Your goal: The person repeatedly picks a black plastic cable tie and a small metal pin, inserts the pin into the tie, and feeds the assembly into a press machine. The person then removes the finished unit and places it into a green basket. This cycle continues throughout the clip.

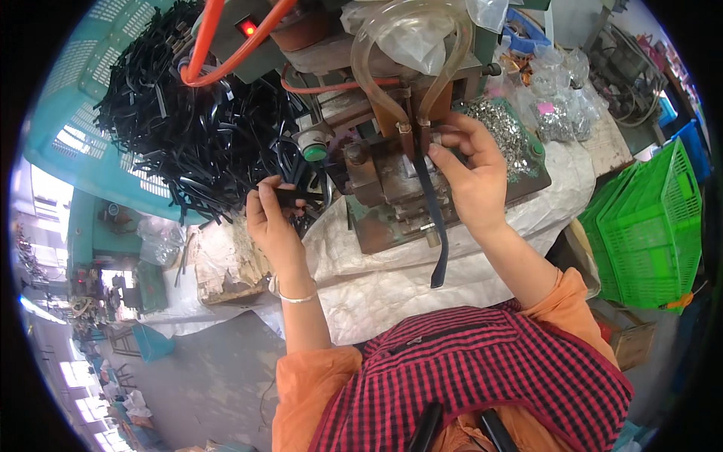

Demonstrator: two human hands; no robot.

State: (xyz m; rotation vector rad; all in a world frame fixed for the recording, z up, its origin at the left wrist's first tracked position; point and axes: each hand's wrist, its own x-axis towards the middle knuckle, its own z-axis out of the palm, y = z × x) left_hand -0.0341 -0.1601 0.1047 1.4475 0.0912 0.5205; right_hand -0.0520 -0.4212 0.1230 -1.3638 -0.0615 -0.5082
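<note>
While a black strip (433, 218) is pinched at its twelve-o'clock end by the right hand (471, 177), another black piece (290, 197) is gripped by the left hand (273, 222); the strip is judged light and bendy.

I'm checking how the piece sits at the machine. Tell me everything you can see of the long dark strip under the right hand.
The long dark strip is narrow, flat and blackish, looking like plastic, slightly curved with a widened lower tip. It hangs roughly upright. Its upper end sits at the small press, where the right hand pinches it with its fingers; its lower end dangles free over the white sheet.
</note>
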